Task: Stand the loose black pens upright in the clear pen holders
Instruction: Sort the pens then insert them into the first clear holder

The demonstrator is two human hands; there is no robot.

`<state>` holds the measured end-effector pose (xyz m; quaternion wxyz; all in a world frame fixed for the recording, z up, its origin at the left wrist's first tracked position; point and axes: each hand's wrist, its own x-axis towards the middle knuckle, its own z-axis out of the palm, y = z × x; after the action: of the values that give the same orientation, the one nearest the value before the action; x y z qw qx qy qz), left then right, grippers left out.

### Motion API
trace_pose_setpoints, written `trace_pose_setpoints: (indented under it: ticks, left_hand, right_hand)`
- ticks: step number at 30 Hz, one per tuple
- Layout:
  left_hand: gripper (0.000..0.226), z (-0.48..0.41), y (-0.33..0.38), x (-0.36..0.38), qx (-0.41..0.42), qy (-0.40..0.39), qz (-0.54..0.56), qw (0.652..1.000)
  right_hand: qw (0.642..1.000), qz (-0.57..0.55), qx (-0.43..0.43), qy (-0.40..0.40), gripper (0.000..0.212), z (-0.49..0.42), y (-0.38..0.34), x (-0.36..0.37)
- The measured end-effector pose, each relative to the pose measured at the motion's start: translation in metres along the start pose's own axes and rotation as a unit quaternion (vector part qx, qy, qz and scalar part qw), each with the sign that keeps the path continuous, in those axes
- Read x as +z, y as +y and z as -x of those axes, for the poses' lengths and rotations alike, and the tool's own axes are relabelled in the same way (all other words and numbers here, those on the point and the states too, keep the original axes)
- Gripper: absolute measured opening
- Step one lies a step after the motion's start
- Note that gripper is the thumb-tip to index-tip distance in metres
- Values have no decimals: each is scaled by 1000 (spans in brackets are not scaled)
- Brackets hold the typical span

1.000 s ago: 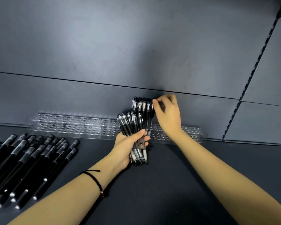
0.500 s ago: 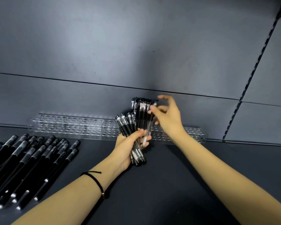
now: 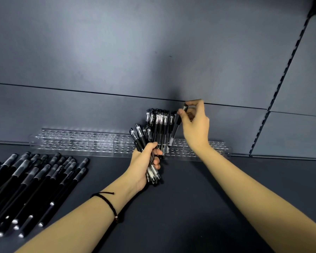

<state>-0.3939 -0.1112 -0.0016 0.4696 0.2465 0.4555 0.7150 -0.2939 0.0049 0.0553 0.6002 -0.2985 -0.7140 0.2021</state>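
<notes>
Pens point(image 3: 159, 125) with black bodies and clear caps stand up straight in a small group in the clear pen holders point(image 3: 80, 143). The group is near the middle of the long row of holders. The row sits at the back of the dark table point(image 3: 190, 207), right against the grey wall point(image 3: 117, 52).

One more pen point(image 3: 175, 131) is just to the right of the group. It is tilted, with its top to the right and its white tip down at the holes of the holder. I cannot tell if the tip is inside a hole. The right grip point(image 3: 195, 125) pinches this pen at its top end, between the thumb and the fingers.

The left grip point(image 3: 142, 165) is just in front of the standing group. Its fingers are curled tight round a bunch of pens point(image 3: 141, 139). The bunch fans out above the hand with the caps up. The clear ends poke out under the hand.

Far to the left, a pile of loose pens point(image 3: 35, 179) lies flat on the table. They lie side by side, well apart from both hands.

A thin black band point(image 3: 108, 203) goes round the left wrist. On the right, a dark strip with little slots point(image 3: 290, 70) runs up the wall at a slant.
</notes>
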Motion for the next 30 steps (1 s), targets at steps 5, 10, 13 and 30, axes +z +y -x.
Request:
trace_pose_setpoints:
  ticks: [5,10,13,30]
  left_hand:
    - [9,2,-1,1,-9,-27,10,1000]
    - [15,4,-3,-1,9,-66,13,998]
    - [18,4,-3,-1,16,-68,16,997]
    - [7,0,-5,-1,8,-50,12,999]
  right_hand:
    - [995,62,-1,-73,14,13,13,4]
    - [997,66,-23,-35,19,10,-5,1]
    - [995,31,-15,-94,26,22,-12,1]
    - [976,-125,73,166,18,-27,4,-22]
